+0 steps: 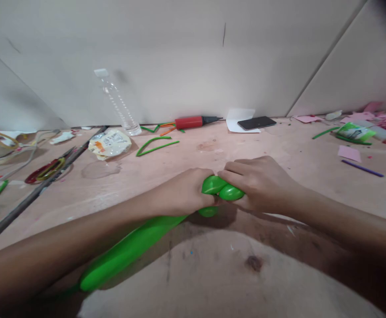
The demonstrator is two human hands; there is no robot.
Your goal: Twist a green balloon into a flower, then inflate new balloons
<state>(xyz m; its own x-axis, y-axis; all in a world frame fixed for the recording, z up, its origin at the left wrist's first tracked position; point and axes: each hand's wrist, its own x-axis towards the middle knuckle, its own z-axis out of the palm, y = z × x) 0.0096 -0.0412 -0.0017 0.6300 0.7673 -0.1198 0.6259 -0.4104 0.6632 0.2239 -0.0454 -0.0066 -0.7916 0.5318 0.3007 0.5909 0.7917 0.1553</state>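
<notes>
A long green modelling balloon [136,247] runs from the lower left of the view up to my two hands. Its near end narrows to a thin, uninflated tail. At the other end it is twisted into small round bubbles, which bulge out between my hands. My left hand [191,192] is closed around the balloon just left of these bubbles. From the right, my right hand [257,183] grips the bubbles with its fingers wrapped over them. Both hands are close together above the tabletop, and my fingertips are partly hidden.
Along the wall are a clear plastic bottle [118,104], a red hand pump [189,122] and a dark phone [257,123] on white paper. Scissors [47,171] and a crumpled wrapper [109,143] lie left. Uninflated green balloons [156,143], a purple one [361,168] and pink scraps [349,153] are scattered about.
</notes>
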